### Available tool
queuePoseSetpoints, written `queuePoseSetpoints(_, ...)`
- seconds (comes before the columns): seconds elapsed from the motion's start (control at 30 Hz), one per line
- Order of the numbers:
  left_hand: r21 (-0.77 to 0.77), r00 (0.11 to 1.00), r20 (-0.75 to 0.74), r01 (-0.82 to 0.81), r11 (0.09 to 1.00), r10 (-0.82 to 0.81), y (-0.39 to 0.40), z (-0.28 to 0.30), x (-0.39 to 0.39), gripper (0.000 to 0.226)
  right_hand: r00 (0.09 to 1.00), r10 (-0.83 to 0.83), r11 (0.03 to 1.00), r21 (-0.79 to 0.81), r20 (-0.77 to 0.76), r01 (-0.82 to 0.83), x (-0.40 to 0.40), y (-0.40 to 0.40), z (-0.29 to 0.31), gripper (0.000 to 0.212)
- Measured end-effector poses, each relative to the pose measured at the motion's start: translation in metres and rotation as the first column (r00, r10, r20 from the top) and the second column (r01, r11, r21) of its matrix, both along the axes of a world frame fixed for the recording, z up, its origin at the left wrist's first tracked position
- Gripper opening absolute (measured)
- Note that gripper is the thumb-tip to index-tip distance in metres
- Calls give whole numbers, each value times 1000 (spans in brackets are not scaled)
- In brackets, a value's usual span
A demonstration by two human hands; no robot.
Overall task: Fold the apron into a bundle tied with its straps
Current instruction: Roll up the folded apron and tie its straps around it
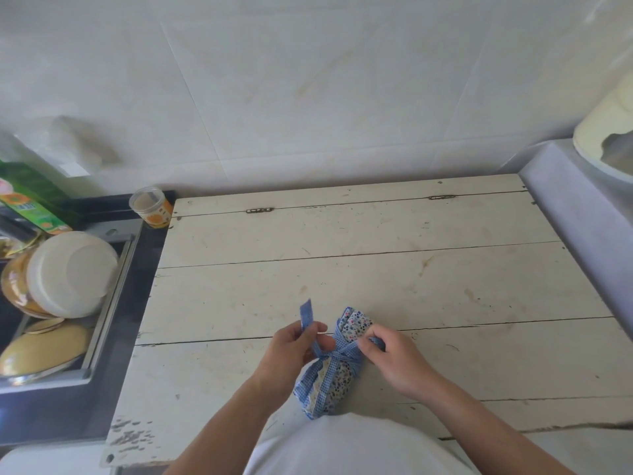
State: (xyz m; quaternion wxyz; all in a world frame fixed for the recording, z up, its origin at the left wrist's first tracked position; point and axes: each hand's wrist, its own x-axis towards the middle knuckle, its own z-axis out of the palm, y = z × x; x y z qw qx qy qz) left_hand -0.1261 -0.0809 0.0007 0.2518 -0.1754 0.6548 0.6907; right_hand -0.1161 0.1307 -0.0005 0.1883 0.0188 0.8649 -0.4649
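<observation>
Head cam: the apron bundle (337,365) lies on the white table (376,275), long axis running away from the person. Left hand (291,351) pinches one strap end (307,315), right hand (394,358) pinches the other, knot (337,353) dead between both grips. Looks like pulling outward, across the roll, is next.

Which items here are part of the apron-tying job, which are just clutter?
In the job: apron bundle, left strap end, right strap end, left hand, right hand.
Lying about: jar, white bowl, yellow lid, green carton.
</observation>
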Motion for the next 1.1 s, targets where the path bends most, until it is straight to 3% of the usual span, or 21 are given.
queuePoseSetpoints(0.07, -5, 999, 12, -33, 999, 33, 5, -1, 1, 28, 1000, -5, 1000, -24, 2, 5, 2, 1, 2, 22)
queuePoseSetpoints(0.13, -118, 1000, 1, 20, 993, -20, 10, 1, 2, 26, 1000, 7, 1000, -16, -23, -7, 4, 1, 5, 16)
queuePoseSetpoints(0.23, -219, 996, 28, 89, 972, -85, 16, 6, 0, 22, 985, 20, 999, 52, -173, -11, 4, -2, 14, 5)
queuePoseSetpoints(0.3, -217, 996, 24, 92, 972, -89, 16, 9, -3, 26, 961, 21, 999, 49, -275, -8, 1, -6, 21, 5)
queuePoseSetpoints(0.4, -334, 990, 1, 135, 933, -143, 14, 12, -6, 31, 919, 95, 995, 49, -383, -82, -5, -12, 30, 7)
queuePoseSetpoints(0.5, -357, 985, -7, 159, 920, -173, 13, 12, -6, 31, 908, 135, 990, 20, -396, -139, -11, -17, 30, 8)
queuePoseSetpoints(0.63, -276, 992, 29, 125, 953, -122, 11, 15, -8, 35, 947, 76, 996, -11, -312, -83, -14, -15, 25, 7)
queuePoseSetpoints(0.77, -406, 971, -37, 200, 892, -235, 8, 16, -6, 39, 933, 101, 991, -47, -345, -125, -12, -16, 26, 5)
queuePoseSetpoints(0.87, -273, 990, -80, 87, 958, -112, 9, 20, -7, 37, 990, -27, 975, -221, -135, -3, -13, -19, 29, 8)
queuePoseSetpoints(0.9, -152, 997, -70, 22, 988, -33, 9, 20, -8, 36, 995, -96, 921, -379, 13, 93, -15, -21, 31, 9)
queuePoseSetpoints(0.97, 97, 994, -21, -104, 990, 107, 7, 17, -9, 35, 947, -165, 700, -643, 277, 310, -18, -27, 30, 12)
queuePoseSetpoints(1.03, 162, 984, 23, -180, 970, 179, 5, 13, -9, 35, 885, -239, 540, -703, 400, 464, -21, -29, 25, 16)
queuePoseSetpoints(1.1, 172, 966, 53, -259, 951, 253, 5, 8, -10, 36, 839, -293, 475, -692, 458, 543, -24, -31, 17, 24)
